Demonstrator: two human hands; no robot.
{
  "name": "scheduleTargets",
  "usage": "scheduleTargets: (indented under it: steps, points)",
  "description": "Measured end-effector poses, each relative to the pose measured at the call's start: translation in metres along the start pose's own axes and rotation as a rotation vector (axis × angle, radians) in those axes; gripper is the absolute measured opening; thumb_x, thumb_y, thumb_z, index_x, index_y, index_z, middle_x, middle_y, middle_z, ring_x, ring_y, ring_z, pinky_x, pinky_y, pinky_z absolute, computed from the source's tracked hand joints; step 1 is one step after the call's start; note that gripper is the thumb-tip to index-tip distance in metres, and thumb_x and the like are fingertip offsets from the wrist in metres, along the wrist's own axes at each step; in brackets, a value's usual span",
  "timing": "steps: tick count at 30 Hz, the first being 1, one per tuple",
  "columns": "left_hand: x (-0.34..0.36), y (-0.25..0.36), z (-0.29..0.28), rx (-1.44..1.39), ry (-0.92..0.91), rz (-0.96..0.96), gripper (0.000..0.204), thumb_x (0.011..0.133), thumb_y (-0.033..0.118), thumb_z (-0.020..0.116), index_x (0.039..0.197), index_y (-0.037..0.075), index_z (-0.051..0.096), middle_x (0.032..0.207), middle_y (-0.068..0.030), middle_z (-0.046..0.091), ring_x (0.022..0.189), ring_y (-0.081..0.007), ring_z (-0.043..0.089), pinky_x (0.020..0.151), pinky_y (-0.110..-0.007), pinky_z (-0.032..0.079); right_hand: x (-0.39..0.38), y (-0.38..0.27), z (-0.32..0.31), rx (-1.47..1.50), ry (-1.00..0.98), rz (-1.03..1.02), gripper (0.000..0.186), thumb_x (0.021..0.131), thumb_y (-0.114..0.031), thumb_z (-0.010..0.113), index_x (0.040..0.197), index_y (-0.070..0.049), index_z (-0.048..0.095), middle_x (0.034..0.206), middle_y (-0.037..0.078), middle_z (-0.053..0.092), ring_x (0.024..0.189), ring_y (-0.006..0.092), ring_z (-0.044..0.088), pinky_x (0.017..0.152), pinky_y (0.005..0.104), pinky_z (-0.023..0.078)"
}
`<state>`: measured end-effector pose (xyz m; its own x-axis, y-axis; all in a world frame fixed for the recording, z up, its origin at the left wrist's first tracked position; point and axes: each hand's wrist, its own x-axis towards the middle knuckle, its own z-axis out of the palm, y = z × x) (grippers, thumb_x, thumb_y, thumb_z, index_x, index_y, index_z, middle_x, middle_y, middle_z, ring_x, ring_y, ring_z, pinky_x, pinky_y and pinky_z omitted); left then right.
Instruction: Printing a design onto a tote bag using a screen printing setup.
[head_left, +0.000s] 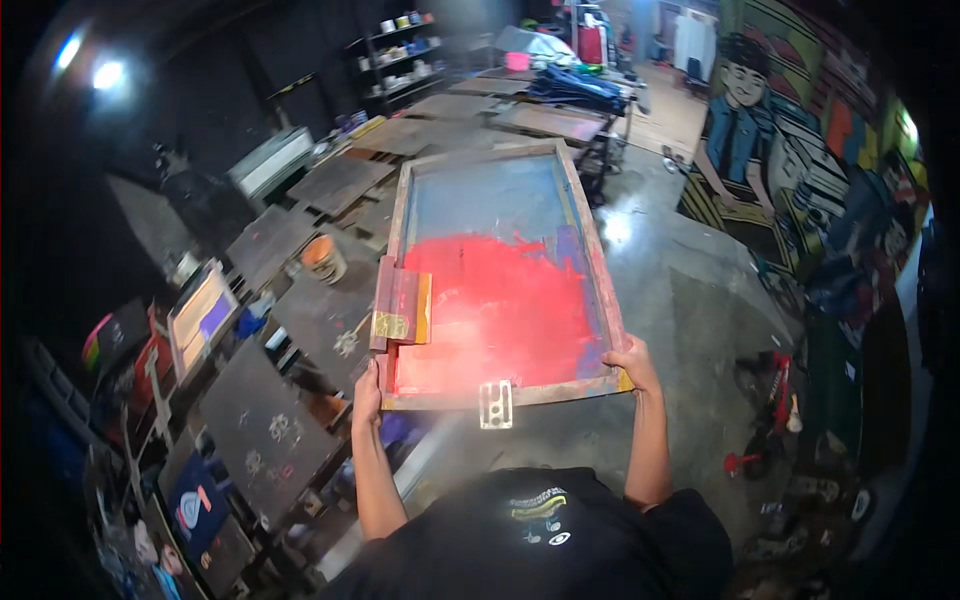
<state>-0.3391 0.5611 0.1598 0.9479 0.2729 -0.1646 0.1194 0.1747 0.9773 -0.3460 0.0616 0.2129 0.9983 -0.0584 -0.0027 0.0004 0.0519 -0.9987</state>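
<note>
I carry a wooden-framed printing screen [575, 185] out in front of me, its mesh grey-blue at the far end and covered in red ink [490, 305] over the nearer part, with purple along the right. A squeegee [402, 298] with an orange-yellow strip rests along the left side of the frame. My left hand [367, 392] grips the lower left side of the frame and my right hand [630, 368] grips the lower right corner. A perforated metal bracket [496, 404] sticks out from the front bar, between my hands.
Dark flat boards [260, 440] on stands line my left, with an orange bucket [322, 262]. Behind are shelves of containers [405, 65] and folded dark fabric [570, 85]. On the right are the concrete floor [690, 290], painted panels [730, 160] and a red tool [740, 462].
</note>
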Motion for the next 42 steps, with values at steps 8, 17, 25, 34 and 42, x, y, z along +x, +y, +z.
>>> scheduleTargets:
  steps: [8, 17, 25, 34, 42]
  points:
    - [0.046, 0.000, 0.150, 0.381, -0.125, -0.054, 0.052, 0.102, 0.044, 0.045, 0.109, -0.001, 0.069, 0.099, -0.0086, 0.068, 0.087, -0.0161, 0.059, 0.078, -0.032, 0.047, 0.000, 0.018, -0.116, 0.143, 0.241, 0.158, 0.033, 0.069, -0.004, 0.070, 0.100, 0.004, 0.063, 0.084, 0.002, 0.060, 0.070, 0.0126, 0.057, 0.063, 0.0284, 0.047]
    - [0.175, -0.027, 0.228, 0.181, -0.269, -0.108, 0.054, 0.101, 0.043, 0.047, 0.111, -0.006, 0.066, 0.101, -0.0099, 0.068, 0.089, -0.0177, 0.060, 0.078, -0.032, 0.048, 0.089, 0.044, -0.144, 0.085, 0.347, 0.144, 0.029, 0.071, -0.004, 0.067, 0.098, 0.002, 0.064, 0.083, 0.002, 0.062, 0.069, 0.0111, 0.057, 0.064, 0.0274, 0.047]
    - [0.308, -0.016, 0.289, 0.211, -0.313, -0.098, 0.050, 0.102, 0.039, 0.046, 0.113, -0.006, 0.066, 0.103, -0.0114, 0.068, 0.087, -0.0172, 0.062, 0.077, -0.032, 0.049, 0.214, 0.054, -0.168, 0.129, 0.303, 0.135, 0.032, 0.071, -0.007, 0.070, 0.101, 0.004, 0.064, 0.080, 0.002, 0.062, 0.067, 0.0104, 0.057, 0.061, 0.0262, 0.047]
    - [0.411, 0.001, 0.328, 0.135, -0.296, -0.133, 0.045, 0.101, 0.036, 0.050, 0.109, -0.006, 0.066, 0.101, -0.0086, 0.067, 0.089, -0.0155, 0.060, 0.081, -0.032, 0.048, 0.332, 0.079, -0.172, 0.039, 0.409, 0.050, 0.032, 0.070, -0.009, 0.072, 0.098, 0.003, 0.063, 0.080, 0.001, 0.062, 0.065, 0.0094, 0.056, 0.059, 0.0260, 0.045]
    - [0.475, -0.006, 0.372, 0.173, -0.188, -0.040, 0.047, 0.101, 0.036, 0.050, 0.111, -0.007, 0.065, 0.101, -0.0092, 0.066, 0.091, -0.0166, 0.060, 0.081, -0.032, 0.047, 0.460, 0.087, -0.187, 0.198, 0.196, 0.044, 0.035, 0.070, -0.009, 0.071, 0.102, 0.003, 0.064, 0.084, 0.001, 0.063, 0.068, 0.0105, 0.058, 0.061, 0.0258, 0.046]
